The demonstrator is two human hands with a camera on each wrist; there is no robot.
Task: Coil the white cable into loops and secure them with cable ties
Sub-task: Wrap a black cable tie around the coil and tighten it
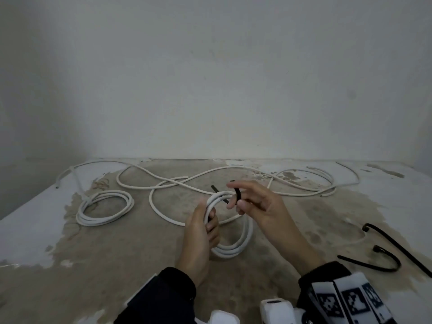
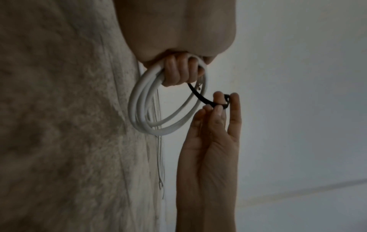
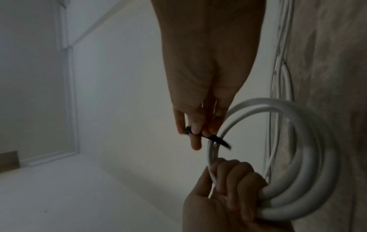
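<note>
My left hand point(image 1: 203, 226) grips a coil of white cable point(image 1: 233, 247) of about three loops, held upright over the table; its fingers point(image 2: 177, 70) curl round the bundle point(image 2: 147, 109). A black cable tie point(image 1: 238, 195) passes round the top of the coil. My right hand point(image 1: 247, 202) pinches the tie's end point(image 2: 220, 105) between thumb and fingers, just right of the coil. In the right wrist view the fingertips point(image 3: 195, 127) hold the tie point(image 3: 213, 138) beside the loops point(image 3: 309, 157). The rest of the white cable point(image 1: 210, 181) trails loose across the table behind.
A second tied white coil point(image 1: 105, 208) lies at the left. Two loose black cable ties point(image 1: 378, 263) lie at the right front. The worn table point(image 1: 117, 253) ends at a plain wall behind. Loose cable runs point(image 1: 327, 181) spread across the far side.
</note>
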